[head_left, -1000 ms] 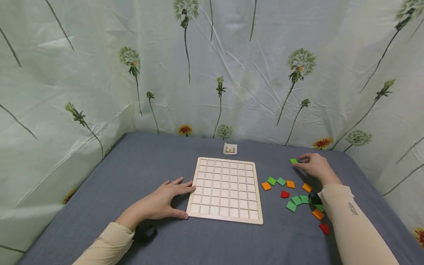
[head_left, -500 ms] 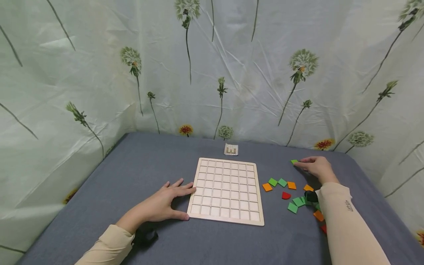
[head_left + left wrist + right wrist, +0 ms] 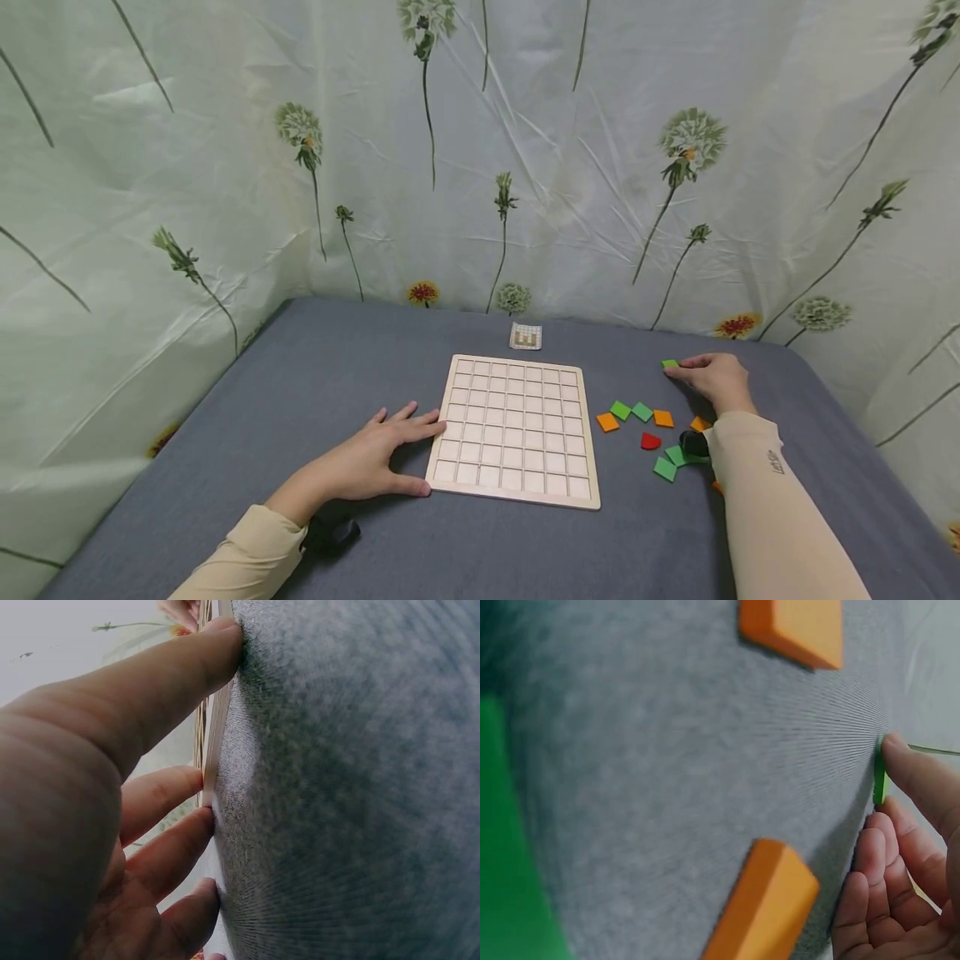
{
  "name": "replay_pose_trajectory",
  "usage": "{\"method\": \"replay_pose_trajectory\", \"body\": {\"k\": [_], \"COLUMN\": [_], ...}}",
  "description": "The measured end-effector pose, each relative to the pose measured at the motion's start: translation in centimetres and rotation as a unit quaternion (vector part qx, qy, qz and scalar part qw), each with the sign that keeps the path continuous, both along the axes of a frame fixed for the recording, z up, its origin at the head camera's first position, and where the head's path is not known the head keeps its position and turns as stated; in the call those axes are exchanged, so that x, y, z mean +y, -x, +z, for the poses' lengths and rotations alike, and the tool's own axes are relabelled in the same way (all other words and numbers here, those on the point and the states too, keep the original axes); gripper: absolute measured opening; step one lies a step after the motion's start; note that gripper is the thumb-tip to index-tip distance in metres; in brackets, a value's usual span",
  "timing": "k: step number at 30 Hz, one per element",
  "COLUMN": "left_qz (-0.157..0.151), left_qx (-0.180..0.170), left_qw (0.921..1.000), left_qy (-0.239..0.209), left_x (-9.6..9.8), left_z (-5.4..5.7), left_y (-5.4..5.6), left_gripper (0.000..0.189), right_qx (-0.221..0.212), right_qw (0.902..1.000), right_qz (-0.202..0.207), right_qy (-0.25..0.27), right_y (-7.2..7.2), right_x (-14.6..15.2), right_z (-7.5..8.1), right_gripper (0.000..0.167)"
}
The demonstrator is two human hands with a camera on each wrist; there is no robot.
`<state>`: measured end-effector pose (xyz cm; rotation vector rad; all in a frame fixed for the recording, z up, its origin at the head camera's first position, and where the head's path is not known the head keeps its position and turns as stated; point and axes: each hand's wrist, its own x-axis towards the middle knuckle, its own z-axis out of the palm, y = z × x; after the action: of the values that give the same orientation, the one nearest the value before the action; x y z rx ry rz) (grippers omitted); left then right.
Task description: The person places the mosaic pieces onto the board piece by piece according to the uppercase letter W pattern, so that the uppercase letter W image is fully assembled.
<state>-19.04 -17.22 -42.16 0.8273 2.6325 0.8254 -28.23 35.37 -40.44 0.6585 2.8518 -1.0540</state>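
At the left edge of a square wooden grid board (image 3: 517, 502), my left hand (image 3: 367, 454) lies with spread fingers. Its thumb touches the near corner and a fingertip meets the side; the left wrist view shows the fingertips against the board's rim (image 3: 215, 742). Far right, my right hand (image 3: 716, 382) pinches a bright green square tile (image 3: 670, 364) between thumb and index finger. In the right wrist view the green tile (image 3: 880, 776) is seen edge-on at the cloth, thumb and index finger on opposite edges.
Right of the board lie an orange tile (image 3: 607, 422), a light green tile (image 3: 620, 409), a teal-green tile (image 3: 642, 412), a red rounded piece (image 3: 650, 441) and several green tiles (image 3: 665, 468), some under the right forearm. A small patterned card (image 3: 526, 337) lies behind the board. A floral curtain (image 3: 480, 167) backs the table.
My right forearm has swung a little to the left, covering more of the near tiles. The right fingers stay at the bright green tile. My left hand keeps its place on the board.
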Motion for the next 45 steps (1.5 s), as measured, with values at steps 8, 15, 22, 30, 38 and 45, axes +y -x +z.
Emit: {"method": "replay_pose_trajectory", "body": {"k": [8, 15, 22, 30, 38, 45], "left_qz": [-0.004, -0.004, -0.004, 0.001, 0.002, -0.001], "left_qx": [0.002, -0.005, 0.002, -0.008, -0.004, -0.001], "left_qw": [1.0, 1.0, 1.0, 0.9999, 0.9999, 0.9999], "left_qy": [0.001, -0.002, -0.003, -0.009, -0.016, -0.012], "left_x": [-0.1, -0.1, -0.1, -0.4, -0.3, -0.4], "left_z": [0.0, 0.1, 0.3, -0.1, -0.3, -0.3], "left_y": [0.0, -0.2, 0.0, -0.2, -0.3, -0.1], "left_gripper": [0.086, 0.086, 0.086, 0.087, 0.086, 0.086], "right_qx": [0.009, 0.004, -0.002, -0.002, 0.013, 0.054], "right_qw": [0.9991, 0.9979, 0.9972, 0.9945, 0.9836, 0.9762], "right_qz": [-0.009, 0.007, 0.028, 0.05, 0.121, 0.167], "right_qy": [-0.041, -0.064, -0.069, -0.092, -0.133, -0.128], "right_y": [0.3, 0.1, 0.1, 0.1, 0.2, -0.1], "right_x": [-0.5, -0.4, -0.3, 0.0, 0.2, -0.2], "right_z": [0.1, 0.4, 0.7, 0.4, 1.5, 2.6], "right_gripper": [0.049, 0.047, 0.046, 0.042, 0.035, 0.042]}}
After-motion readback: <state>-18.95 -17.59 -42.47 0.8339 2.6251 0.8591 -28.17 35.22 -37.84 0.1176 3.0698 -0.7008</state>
